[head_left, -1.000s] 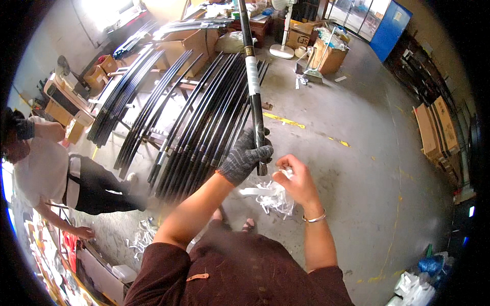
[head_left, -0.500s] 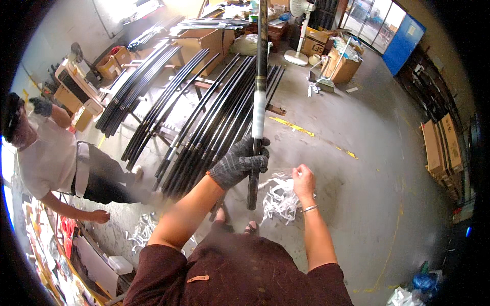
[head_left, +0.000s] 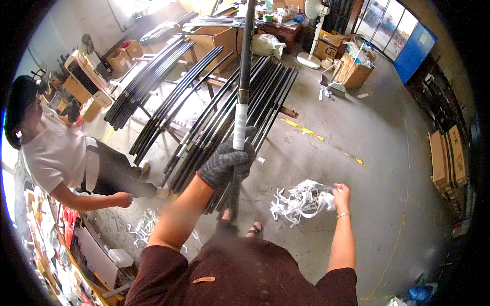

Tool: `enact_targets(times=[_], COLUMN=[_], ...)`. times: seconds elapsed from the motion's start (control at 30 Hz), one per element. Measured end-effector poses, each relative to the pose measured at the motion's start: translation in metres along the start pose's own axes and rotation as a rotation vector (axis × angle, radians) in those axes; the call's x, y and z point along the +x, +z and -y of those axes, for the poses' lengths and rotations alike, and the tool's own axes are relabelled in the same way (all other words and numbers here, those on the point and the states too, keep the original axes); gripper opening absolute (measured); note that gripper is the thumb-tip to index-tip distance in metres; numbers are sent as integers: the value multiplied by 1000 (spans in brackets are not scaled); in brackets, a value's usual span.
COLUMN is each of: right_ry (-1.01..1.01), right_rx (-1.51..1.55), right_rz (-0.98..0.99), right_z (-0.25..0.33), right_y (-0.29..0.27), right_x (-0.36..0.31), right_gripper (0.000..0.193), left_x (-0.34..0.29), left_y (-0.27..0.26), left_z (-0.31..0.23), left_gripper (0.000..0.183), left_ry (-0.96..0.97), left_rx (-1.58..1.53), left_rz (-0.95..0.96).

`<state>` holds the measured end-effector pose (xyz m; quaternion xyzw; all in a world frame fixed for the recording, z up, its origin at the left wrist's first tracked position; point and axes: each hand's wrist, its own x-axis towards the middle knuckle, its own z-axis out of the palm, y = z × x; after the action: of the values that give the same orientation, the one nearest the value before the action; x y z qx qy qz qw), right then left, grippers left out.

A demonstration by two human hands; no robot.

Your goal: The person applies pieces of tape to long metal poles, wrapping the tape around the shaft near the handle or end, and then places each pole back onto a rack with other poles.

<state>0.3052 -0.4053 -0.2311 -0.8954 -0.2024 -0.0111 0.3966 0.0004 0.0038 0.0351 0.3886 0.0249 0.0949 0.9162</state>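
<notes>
My left hand (head_left: 227,162), in a dark grey knitted glove, is wrapped round a long black pole (head_left: 245,66). The pole stands nearly upright before me, its top beyond the picture's upper edge. A white wrapped band (head_left: 240,125) circles it just above my grip. Out to the right, my bare right hand (head_left: 341,197) is closed in a pinch, a bracelet at its wrist. From its fingertips a thin, translucent strip (head_left: 325,193) seems to trail left, over a heap of white strips (head_left: 293,206) on the floor.
Many black poles (head_left: 204,132) lie in rows on low racks ahead. A co-worker (head_left: 61,153) in a white shirt stands at the left. Behind are a white fan (head_left: 309,60) and cardboard boxes (head_left: 356,71); more cartons (head_left: 448,155) stand right. Yellow tape (head_left: 302,129) marks the floor.
My right hand has moved right and lower, away from the pole. The pole has shifted slightly left with my left hand still round it. The co-worker's raised arm has come down.
</notes>
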Motion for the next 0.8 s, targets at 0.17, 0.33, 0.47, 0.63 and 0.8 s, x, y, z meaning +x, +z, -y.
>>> enact_targets(times=[0.17,0.33,0.47,0.63,0.8], right_ry=[95,-353,-334,-363,-317], right_rx=[473,510,554,566,699], right_rz=[409,588,740,722,628], right_z=[270,392,416,416,410], right_y=[3,-9,-6,-1,-2], right_x=[-5,-9,-6,-3,3], right_gripper=[33,29,24,26,28], left_x=[7,12,8,11,15], left_y=[5,12,25,30,22], left_z=[31,40,37,31,47], left_gripper=[93,95,68,64,80], left_ry=[-14,-37,-20,-35,193], left_rx=[-369,-443,-281,426,604], left_rz=[235,279,150,-136,-34])
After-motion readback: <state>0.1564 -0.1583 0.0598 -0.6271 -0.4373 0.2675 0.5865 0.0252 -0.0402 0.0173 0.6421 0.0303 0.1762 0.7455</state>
